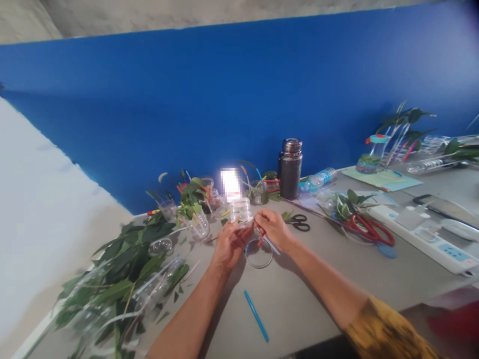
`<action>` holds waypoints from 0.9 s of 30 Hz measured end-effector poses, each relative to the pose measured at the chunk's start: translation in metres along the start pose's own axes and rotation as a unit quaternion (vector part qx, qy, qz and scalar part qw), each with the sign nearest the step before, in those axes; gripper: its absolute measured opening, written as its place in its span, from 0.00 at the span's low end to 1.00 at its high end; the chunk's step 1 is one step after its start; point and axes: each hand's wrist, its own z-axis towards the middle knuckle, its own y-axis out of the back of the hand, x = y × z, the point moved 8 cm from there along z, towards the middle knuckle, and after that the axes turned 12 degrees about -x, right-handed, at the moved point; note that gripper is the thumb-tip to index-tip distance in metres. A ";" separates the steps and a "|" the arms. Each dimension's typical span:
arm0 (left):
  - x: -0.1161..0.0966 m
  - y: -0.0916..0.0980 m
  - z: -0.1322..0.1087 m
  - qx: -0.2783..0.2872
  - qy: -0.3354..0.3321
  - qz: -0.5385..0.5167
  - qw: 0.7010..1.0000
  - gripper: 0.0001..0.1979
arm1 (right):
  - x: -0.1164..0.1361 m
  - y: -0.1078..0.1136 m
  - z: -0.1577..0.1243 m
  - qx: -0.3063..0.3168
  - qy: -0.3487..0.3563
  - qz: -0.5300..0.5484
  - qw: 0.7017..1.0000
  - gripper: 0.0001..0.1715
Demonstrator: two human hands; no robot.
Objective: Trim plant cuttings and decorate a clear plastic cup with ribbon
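Note:
My left hand [229, 245] is closed around the lower edge of a clear, ribbed plastic bottle piece [240, 208]. Close against it, my right hand [275, 230] pinches with thumb and fingers at the near side of this piece; what is between the fingertips is too small to make out. Just below both hands is a clear plastic ring [259, 266], with a small orange-red bit near its top. A pale strip shows under my right hand. Nearer to me, a blue straw [256, 316] lies on the grey table [292, 314].
Leafy cuttings [119, 284] and plastic scraps cover the left side. Cups with leaves and straws stand along the blue wall, beside a bright light [230, 184] and a dark thermos [291, 172]. Rightward are black scissors [300, 223], red scissors [370, 230] and a power strip [422, 242].

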 end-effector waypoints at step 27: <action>0.002 -0.002 -0.002 0.057 0.127 -0.165 0.976 0.16 | -0.006 -0.017 -0.005 0.118 -0.168 0.384 0.900 0.20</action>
